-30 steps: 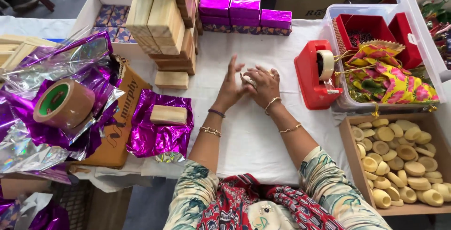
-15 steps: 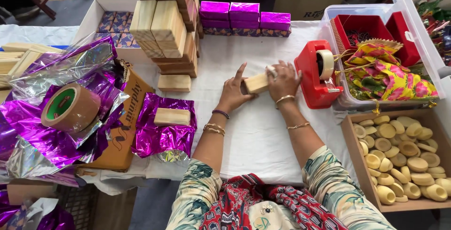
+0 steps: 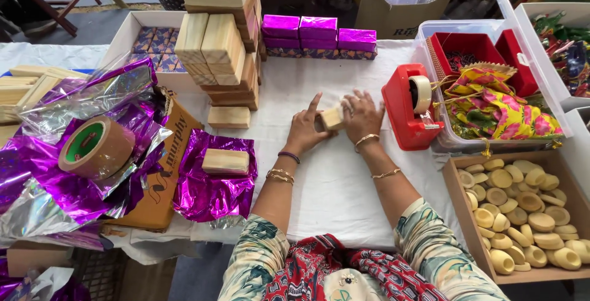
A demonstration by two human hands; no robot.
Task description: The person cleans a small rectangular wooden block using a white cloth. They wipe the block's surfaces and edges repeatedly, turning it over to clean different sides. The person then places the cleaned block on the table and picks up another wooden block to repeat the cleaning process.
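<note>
My left hand (image 3: 305,129) and my right hand (image 3: 361,114) both hold a small pale wooden block (image 3: 332,118) on the white tablecloth (image 3: 332,184) at mid-table. The left fingers press on its left side, with the forefinger lifted. The right hand covers its right end. A red tape dispenser (image 3: 410,105) stands just right of my right hand. Left of my arms, another wooden block (image 3: 225,161) lies on a sheet of shiny purple foil (image 3: 209,193).
A stack of wooden blocks (image 3: 218,43) rises at the back, with purple wrapped boxes (image 3: 318,33) beside it. A brown tape roll (image 3: 96,147) rests on crumpled foil at left. A cardboard box of pale round pieces (image 3: 522,209) sits at right, behind it a clear bin with yellow-pink pouches (image 3: 498,107).
My hands lay together flat on the cloth a second ago; now they hold the small wooden block between them, a little farther right near the tape dispenser.
</note>
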